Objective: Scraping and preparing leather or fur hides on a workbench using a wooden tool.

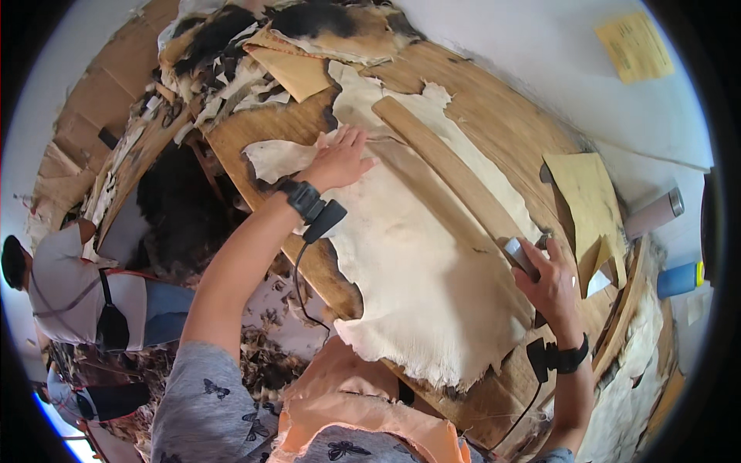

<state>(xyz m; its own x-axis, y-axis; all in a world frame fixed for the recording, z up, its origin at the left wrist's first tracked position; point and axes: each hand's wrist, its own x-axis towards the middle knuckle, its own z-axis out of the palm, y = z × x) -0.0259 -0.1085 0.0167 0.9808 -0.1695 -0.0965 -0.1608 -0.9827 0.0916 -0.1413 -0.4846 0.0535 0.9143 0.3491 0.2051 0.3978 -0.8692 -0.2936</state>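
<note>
A pale cream animal hide (417,255), ragged at its edges, lies spread over a wooden table (509,116). My left hand (340,160) presses flat on its upper left part, fingers stretched out. Across the hide's right side runs a long, narrow brown strip (448,166), wood or stiff board. At the strip's near end my right hand (552,282) has its fingers wrapped round a small grey block-like tool (520,258). The tool's underside is hidden by the hand. Each wrist wears a black strap with a cabled device.
Furry hide scraps (332,27) and a tan paper envelope (289,69) pile up at the far end. Folded tan paper (583,193), a pinkish bottle (654,214) and a blue container (679,279) stand right. Another person (85,293) is at the left, beside scraps on the floor.
</note>
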